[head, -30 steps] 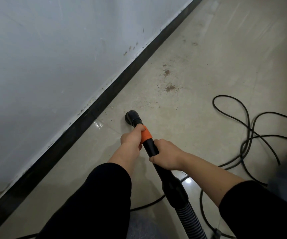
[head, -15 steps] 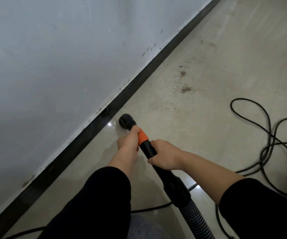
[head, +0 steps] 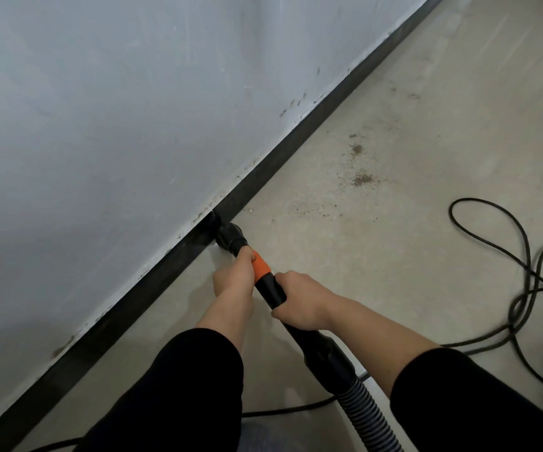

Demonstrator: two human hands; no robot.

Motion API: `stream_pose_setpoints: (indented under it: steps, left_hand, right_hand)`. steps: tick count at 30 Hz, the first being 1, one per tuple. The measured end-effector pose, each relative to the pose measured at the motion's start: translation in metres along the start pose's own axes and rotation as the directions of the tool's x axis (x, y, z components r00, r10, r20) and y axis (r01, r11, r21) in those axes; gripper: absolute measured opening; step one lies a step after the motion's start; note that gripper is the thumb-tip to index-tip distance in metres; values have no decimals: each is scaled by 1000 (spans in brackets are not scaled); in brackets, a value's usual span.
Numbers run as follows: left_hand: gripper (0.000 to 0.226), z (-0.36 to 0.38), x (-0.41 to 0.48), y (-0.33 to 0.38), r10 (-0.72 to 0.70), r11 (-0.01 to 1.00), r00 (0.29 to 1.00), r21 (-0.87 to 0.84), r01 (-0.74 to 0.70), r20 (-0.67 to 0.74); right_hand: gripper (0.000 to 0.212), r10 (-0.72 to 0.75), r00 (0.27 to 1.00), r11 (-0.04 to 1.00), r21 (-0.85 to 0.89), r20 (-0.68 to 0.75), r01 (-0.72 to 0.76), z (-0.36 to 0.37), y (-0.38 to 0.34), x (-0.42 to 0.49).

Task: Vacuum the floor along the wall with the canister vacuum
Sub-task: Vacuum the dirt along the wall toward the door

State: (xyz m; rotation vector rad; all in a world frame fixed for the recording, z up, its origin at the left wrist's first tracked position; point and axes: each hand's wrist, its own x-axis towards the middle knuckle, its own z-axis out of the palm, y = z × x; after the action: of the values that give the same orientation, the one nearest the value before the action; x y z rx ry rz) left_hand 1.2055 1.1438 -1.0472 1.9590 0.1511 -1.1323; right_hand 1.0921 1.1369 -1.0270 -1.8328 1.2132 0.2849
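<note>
At floor (head: 394, 272) edge by wall (head: 100, 125), nozzle (head: 229, 238) now touches baseboard (head: 263, 177), earlier apart; left hand (head: 232, 278), right hand (head: 299, 300) fingers curled round wand (head: 268, 283).

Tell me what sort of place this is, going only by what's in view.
Probably an indoor room or corridor; which of the two I cannot tell. A plain whitish wall meets a black baseboard, and the pale hard floor carries brown dirt patches and a loose black cord.

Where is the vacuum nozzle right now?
In the head view, the vacuum nozzle sits left of centre, against the black baseboard, just ahead of the left hand gripping the orange collar.
</note>
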Motion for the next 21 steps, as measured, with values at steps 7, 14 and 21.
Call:
stream_pose_setpoints:
  steps: [7, 14, 21]
  left_hand:
    - [28, 8, 3, 6, 35, 999, 998, 22, -36, 48]
    - [31, 20, 8, 11, 51, 998, 996, 42, -55, 75]
    - [29, 34, 14, 12, 108, 992, 987, 52, -115, 119]
  right_hand:
    - [17, 35, 997, 999, -18, -74, -36, -6, 0, 5]
    - [18, 50, 994, 999, -12, -100, -51, -12, 4, 11]
    - [18, 70, 988, 997, -14, -136, -73, -21, 5, 13]
